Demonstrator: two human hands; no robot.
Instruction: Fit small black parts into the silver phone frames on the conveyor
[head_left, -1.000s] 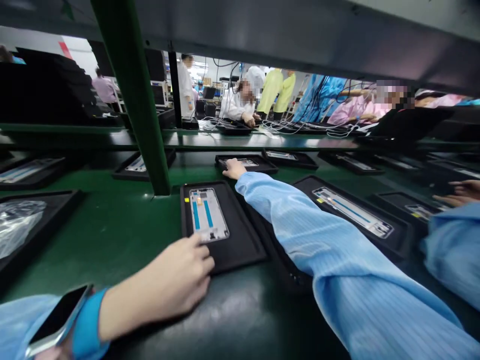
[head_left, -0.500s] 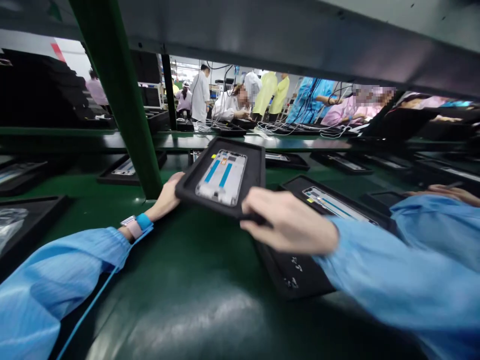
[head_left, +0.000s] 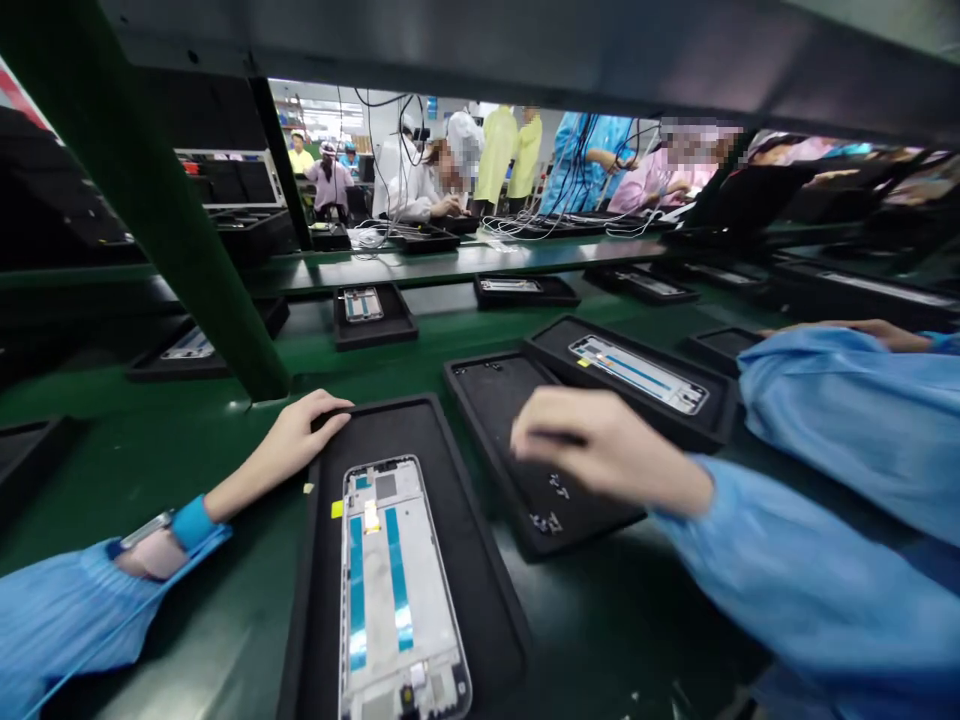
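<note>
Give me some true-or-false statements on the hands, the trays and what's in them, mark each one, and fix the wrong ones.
1. The left hand is at a far corner of the near tray. True.
2. The silver panel in the near tray has two long blue strips. True.
3. The right hand is gripping the silver panel. False: the right hand is apart from it, in front of the neighbouring tray in this view.
4. Small loose parts lie in the neighbouring tray. True.
5. The yellow tab sticks out at the silver panel's right edge in the picture. False: it is at the left edge.
</note>
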